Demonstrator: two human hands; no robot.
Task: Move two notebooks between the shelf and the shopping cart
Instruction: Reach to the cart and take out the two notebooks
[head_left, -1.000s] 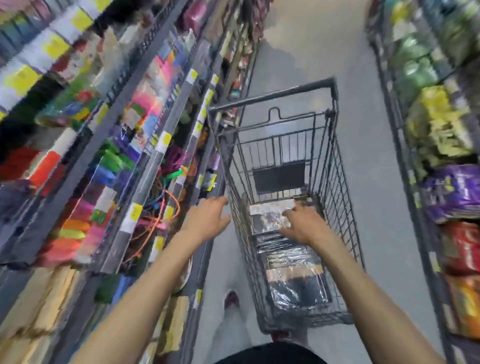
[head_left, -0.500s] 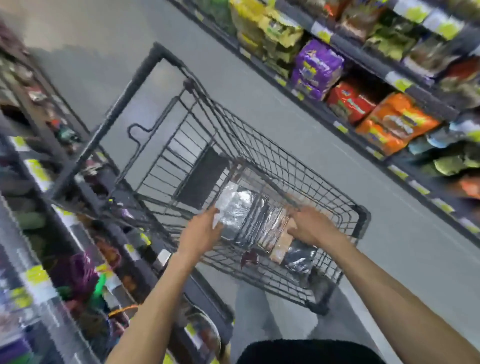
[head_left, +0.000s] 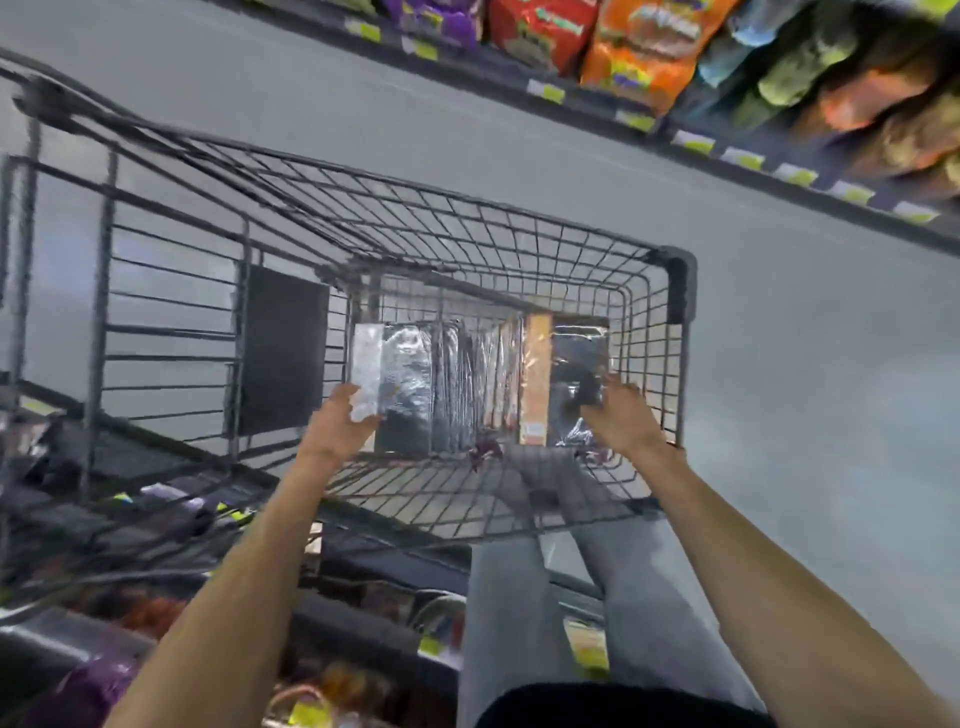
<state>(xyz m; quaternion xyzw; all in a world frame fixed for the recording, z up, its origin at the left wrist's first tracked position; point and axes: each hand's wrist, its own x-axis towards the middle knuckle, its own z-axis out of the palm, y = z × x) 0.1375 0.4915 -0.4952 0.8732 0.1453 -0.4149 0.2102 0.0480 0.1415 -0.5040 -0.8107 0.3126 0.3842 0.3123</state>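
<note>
Inside the shopping cart (head_left: 519, 218) lie the plastic-wrapped notebooks (head_left: 447, 384) (at least 2; count unclear). The left hand (head_left: 340, 426) pinches one end, the right hand (head_left: 621, 418) curls round the other.

Glare on the wrap makes the notebooks (head_left: 447, 384) impossible to count. The left hand (head_left: 337, 431) loses its fingertips behind the pack's 9 o'clock corner, and the right hand (head_left: 621, 421) smears into the dark cover, grip unclear. The shopping cart (head_left: 675, 291) runs off frame at 10 o'clock. The shelf (head_left: 104, 597) at 7 o'clock and snack bags (head_left: 649, 47) at 1 o'clock are pure blur.
</note>
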